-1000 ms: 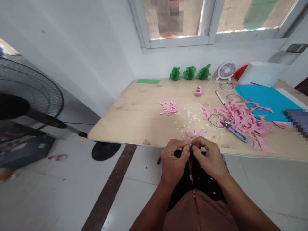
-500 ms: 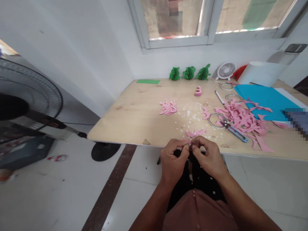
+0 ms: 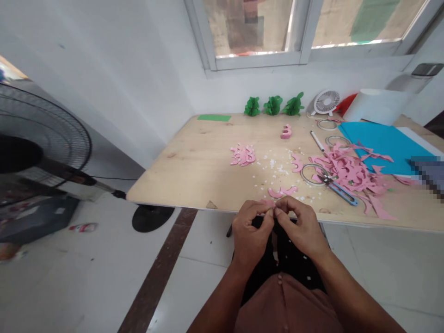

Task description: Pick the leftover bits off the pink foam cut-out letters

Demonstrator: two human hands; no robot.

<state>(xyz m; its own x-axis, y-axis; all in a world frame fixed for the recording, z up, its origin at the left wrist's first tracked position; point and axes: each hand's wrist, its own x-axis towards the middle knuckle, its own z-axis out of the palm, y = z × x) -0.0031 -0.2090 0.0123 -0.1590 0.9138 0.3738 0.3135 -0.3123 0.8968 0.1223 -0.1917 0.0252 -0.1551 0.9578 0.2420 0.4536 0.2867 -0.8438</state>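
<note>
**Head view:** live, looking down at both hands at the near edge of the wooden surface (image 3: 180, 180)
**Left hand (image 3: 250, 236):** fingers (image 3: 261, 208) closed, pinching a small pink cutout (image 3: 268, 202)
**Right hand (image 3: 301, 229):** fingers (image 3: 283, 204) closed on the same cutout, tips touching the left's
**Cutout:** between the hands, just over the surface edge
**Curved pink pieces (image 3: 280, 192):** just beyond, 12 o'clock from the hands
**Stacked pink pieces (image 3: 243, 155):** 11 o'clock
**Pink scrap heap (image 3: 350, 173):** 2 o'clock, beside blue-handled snips (image 3: 338, 193)
**Blue sheet (image 3: 381, 145):** 2 o'clock, farther out, partly under the scraps
**Green paper rosettes (image 3: 273, 105):** 12 o'clock, along the far edge
</note>
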